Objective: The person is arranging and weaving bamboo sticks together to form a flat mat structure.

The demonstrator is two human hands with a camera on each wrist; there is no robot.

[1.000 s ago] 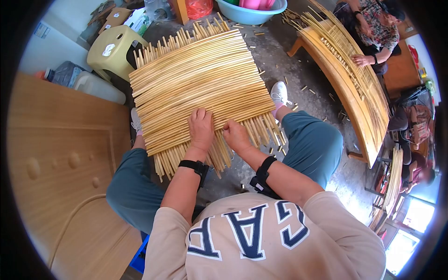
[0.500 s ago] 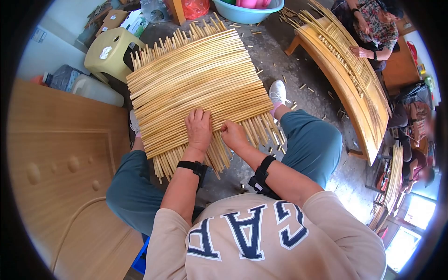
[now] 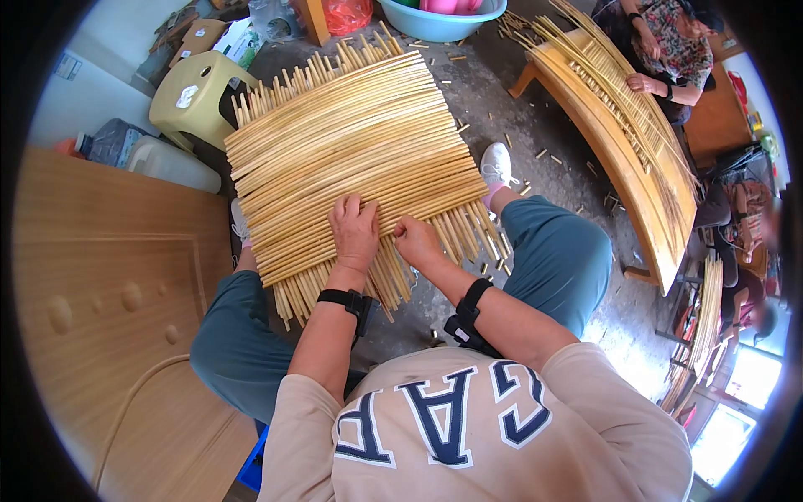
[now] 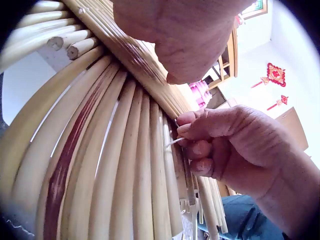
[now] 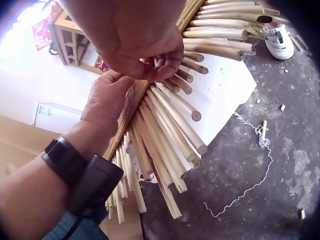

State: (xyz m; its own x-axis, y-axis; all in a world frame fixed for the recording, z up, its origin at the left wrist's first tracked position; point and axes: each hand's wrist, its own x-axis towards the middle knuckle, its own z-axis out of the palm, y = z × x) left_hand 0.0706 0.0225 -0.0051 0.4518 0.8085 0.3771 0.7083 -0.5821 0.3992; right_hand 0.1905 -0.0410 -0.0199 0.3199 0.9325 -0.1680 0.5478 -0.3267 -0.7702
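A slatted mat of pale reed sticks (image 3: 351, 134) lies across the front of the person, with a lower layer of stick ends (image 5: 165, 125) fanning out beneath its near edge. On its top layer, close to that edge, rests the left hand (image 3: 355, 234), fingers laid over the sticks. Just beside it, the right hand (image 3: 416, 241) is at the edge. In the left wrist view its thumb and forefinger pinch a thin white string (image 4: 175, 141) that comes out by the sticks. The other fingers of the right hand are curled in.
A white string (image 5: 245, 192) trails over the dark floor among cut stick pieces. A wooden door panel (image 3: 109, 309) stands at left, near a pale green stool (image 3: 188, 96). At right, another person works at a curved wooden bench (image 3: 615, 151). A blue basin (image 3: 443, 25) is at the back.
The head view has shifted slightly, so mat and hands appear a little further left. Both hands keep nearly the same places at the mat's near edge.
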